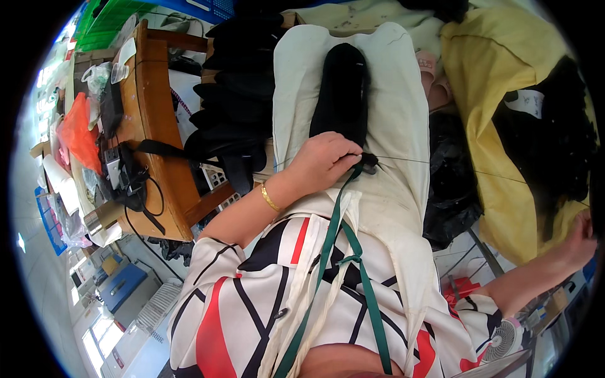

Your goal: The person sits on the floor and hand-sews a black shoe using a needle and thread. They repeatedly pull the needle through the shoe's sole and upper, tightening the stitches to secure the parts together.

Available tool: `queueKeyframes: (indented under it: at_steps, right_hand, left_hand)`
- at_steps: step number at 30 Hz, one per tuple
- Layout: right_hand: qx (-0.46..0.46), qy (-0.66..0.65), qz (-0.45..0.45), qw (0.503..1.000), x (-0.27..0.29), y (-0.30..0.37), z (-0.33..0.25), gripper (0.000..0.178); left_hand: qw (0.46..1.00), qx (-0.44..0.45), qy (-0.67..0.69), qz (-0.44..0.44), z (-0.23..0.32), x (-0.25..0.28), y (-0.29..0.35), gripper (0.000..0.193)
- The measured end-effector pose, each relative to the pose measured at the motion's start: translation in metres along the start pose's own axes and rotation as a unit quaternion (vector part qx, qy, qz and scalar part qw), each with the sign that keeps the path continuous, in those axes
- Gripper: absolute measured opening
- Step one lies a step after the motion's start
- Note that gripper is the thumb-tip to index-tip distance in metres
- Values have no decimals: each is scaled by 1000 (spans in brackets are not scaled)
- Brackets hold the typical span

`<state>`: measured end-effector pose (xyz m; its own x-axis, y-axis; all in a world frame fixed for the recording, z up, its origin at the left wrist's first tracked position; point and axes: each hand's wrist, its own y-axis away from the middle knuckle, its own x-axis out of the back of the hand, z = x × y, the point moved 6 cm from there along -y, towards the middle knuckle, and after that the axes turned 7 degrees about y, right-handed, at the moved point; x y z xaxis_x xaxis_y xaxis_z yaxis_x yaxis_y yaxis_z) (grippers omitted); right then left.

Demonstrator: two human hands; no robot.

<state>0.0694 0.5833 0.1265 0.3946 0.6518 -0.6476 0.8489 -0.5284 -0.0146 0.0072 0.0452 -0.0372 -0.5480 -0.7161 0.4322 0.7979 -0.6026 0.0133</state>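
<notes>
A black cloth shoe point(341, 94) lies on the white cloth over my lap, its opening facing up and its toe pointing away from me. My left hand point(322, 159) is closed, thumb and fingers pinched on the shoe's near end. Beside the fingertips sits a small dark piece point(369, 162) near the end of a green cord point(334, 233). A thin dark thread point(403, 159) runs taut from the shoe out to the right. Stretched far to the right, my right hand point(581, 238) is closed near the thread's far end; its fingertips are partly lost in the dark rim.
Several black shoes point(236, 94) are stacked left of my lap, beside a wooden table point(151, 126) holding bags and cables. A yellow sack point(482, 126) with black items and a black plastic bag point(450, 183) stand to the right. A small fan point(502, 340) is lower right.
</notes>
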Motion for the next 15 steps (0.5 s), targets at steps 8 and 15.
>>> queueKeyframes:
  at_steps: [8,15]
  right_hand:
    - [-51,466,25,883,-38,85,218,20]
    - [119,559,-492,656,-172,164,352,27]
  left_hand:
    - [999,-18,47,-3,-10,13,18,15]
    - [997,-3,79,13,-12,19,20,15]
